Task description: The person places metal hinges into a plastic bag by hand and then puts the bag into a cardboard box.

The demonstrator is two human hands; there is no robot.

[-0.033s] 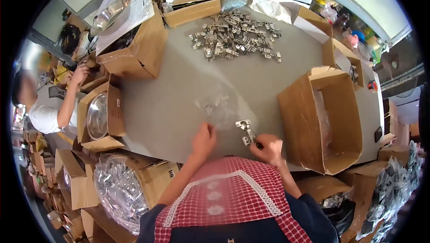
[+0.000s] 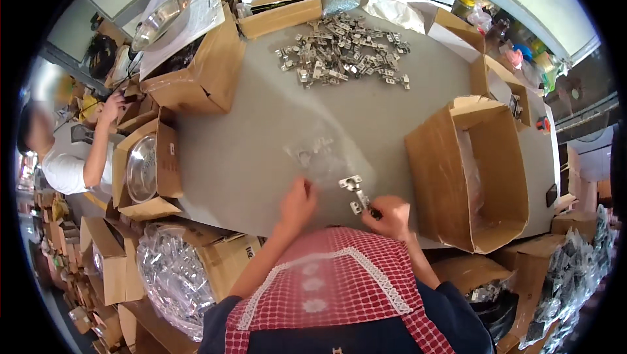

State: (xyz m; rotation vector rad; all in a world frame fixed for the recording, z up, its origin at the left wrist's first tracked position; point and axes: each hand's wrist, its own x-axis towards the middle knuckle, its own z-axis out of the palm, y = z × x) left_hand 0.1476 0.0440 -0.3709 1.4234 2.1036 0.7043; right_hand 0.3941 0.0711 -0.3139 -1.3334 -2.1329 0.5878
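My right hand [image 2: 386, 215] is closed on a metal cabinet hinge [image 2: 353, 187], gripping its near end while the cup end points away from me. The hinge is held above the grey tabletop. To its left, my left hand [image 2: 299, 205] is closed, its fingertips pinched at the near edge of a clear plastic bag [image 2: 325, 155]; the exact grip is partly hidden. That bag spreads over the table ahead of both hands. Farther back lies a loose heap of metal hinges [image 2: 346, 50].
An open cardboard box [image 2: 431, 171] stands right of my hands. More boxes [image 2: 196, 80] line the table's left side and back. Bagged metal parts [image 2: 173, 275] sit low at left. A co-worker [image 2: 72, 164] is beyond the left edge. A metal bowl [image 2: 171, 17] rests on papers.
The hinge in my right hand has shifted slightly left. My left hand stays nearly in place. The co-worker's raised hand has moved a little.
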